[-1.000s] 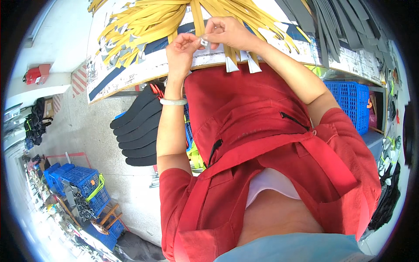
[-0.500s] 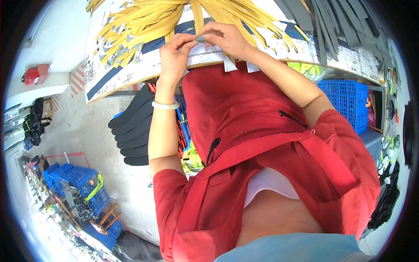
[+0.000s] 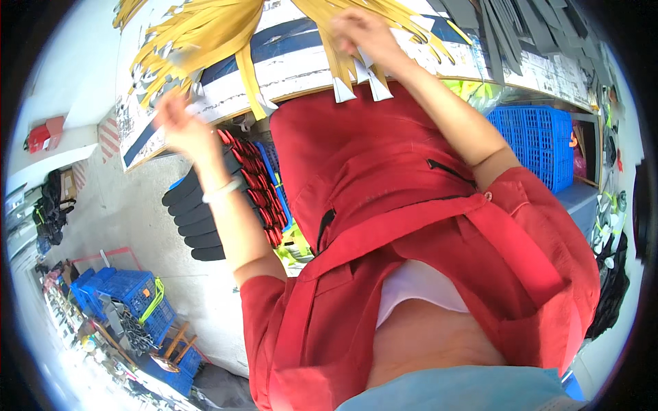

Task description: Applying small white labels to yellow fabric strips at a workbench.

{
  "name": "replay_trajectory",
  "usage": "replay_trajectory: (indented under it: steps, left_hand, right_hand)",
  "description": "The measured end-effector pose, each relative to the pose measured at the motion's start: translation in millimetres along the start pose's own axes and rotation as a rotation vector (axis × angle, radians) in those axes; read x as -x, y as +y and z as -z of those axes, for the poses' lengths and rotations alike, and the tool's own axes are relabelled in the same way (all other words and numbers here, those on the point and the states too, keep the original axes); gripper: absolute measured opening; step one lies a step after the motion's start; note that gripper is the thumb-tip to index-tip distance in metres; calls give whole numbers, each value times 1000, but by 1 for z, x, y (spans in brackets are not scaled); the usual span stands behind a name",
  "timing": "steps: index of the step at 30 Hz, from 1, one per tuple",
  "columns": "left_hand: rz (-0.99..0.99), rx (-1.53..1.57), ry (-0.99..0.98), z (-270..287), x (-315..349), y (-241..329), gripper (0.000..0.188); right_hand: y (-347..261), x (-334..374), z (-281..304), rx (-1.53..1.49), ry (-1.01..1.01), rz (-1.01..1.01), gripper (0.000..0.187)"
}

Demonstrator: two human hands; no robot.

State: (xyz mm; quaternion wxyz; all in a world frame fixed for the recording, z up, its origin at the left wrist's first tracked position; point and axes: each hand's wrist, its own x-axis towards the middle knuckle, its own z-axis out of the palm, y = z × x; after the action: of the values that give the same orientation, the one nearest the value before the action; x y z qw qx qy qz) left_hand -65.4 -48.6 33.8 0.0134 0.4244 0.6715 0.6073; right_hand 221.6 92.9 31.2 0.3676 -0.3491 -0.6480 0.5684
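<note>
Yellow straps with pale, silvery-grey ends lie on the worktable (image 3: 226,100) in a left bundle (image 3: 199,34) and a right bundle (image 3: 404,20). By the lower ends of the left bundle is my left hand (image 3: 179,123), smeared by motion, so I cannot make out its grip. My right hand (image 3: 367,38) is over the right bundle, fingers loosely bent and apart, with nothing visible in them. Between the bundles a single yellow strap (image 3: 247,75) hangs toward the near edge. Several white-tipped strap ends (image 3: 344,90) reach over that edge below my right hand.
Dark grey strips (image 3: 500,41) hang off the table at the far right. Beneath it stands a blue crate (image 3: 531,147). Black padded pieces (image 3: 195,222) with red edging are stacked at lower left. Further left are more blue crates (image 3: 130,288) and a wooden stool (image 3: 179,346).
My hands were together, pinching a small grey strap end; now they are apart. The left has swung left to the left bundle, and the right has lifted a little right and away.
</note>
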Motion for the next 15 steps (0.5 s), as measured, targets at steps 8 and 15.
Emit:
replay_trajectory:
  steps: [8, 15]
  left_hand:
    - [-2, -30, -462, -28, 80, 30, 8]
    - [4, 254, -785, -113, 101, 55, 14]
  right_hand:
    - [15, 43, 42, 834, -233, 300, 20]
    - [6, 22, 50, 1080, -350, 228, 14]
